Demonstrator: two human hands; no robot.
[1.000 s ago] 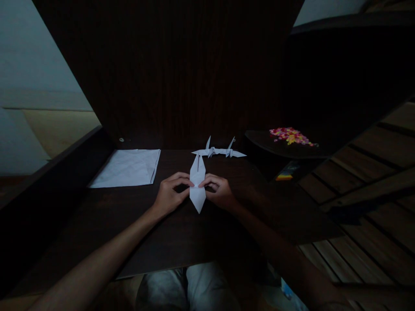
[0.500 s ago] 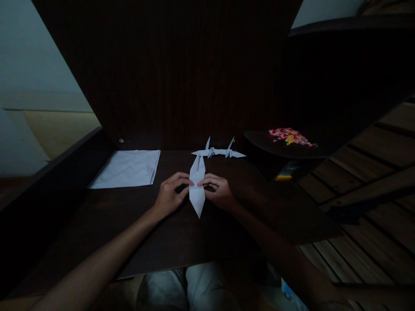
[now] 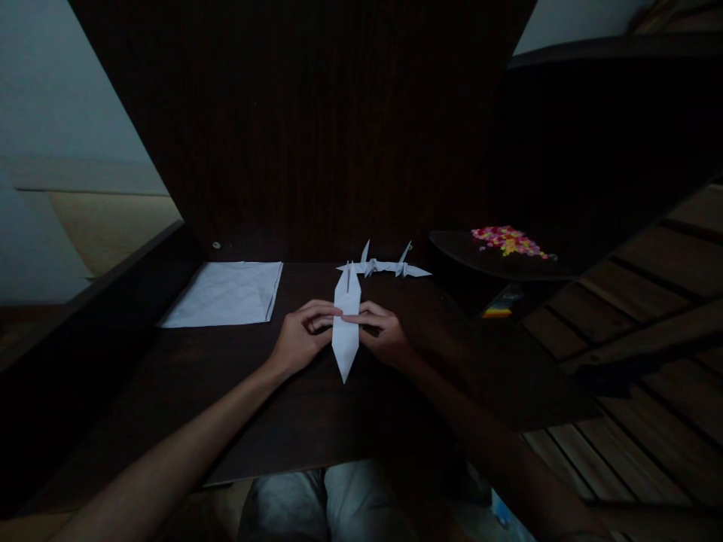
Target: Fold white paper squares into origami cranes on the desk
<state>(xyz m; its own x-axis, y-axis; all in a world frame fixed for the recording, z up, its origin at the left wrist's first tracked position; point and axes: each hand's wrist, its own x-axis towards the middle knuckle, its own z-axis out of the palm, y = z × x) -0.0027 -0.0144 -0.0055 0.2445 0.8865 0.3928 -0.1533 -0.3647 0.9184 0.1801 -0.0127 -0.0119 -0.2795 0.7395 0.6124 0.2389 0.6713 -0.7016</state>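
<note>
A long white folded paper, pointed at its near end and split by a slit toward the far end, is held over the dark desk. My left hand grips its left edge, fingertips on the upper face and thumb at the side. On the opposite edge my right hand is closed on the same paper, index finger laid across its middle. Just beyond its far tip stand two white origami cranes, side by side at the back of the desk.
White paper sheets lie stacked at the back left, beside a raised side board. At right, a low rounded shelf bears a heap of small pink, red and yellow pieces. A dark upright panel closes the back.
The far end of the folded paper looks wider and blunter now. My right index finger has slid further across its middle. The whole view has shifted slightly.
</note>
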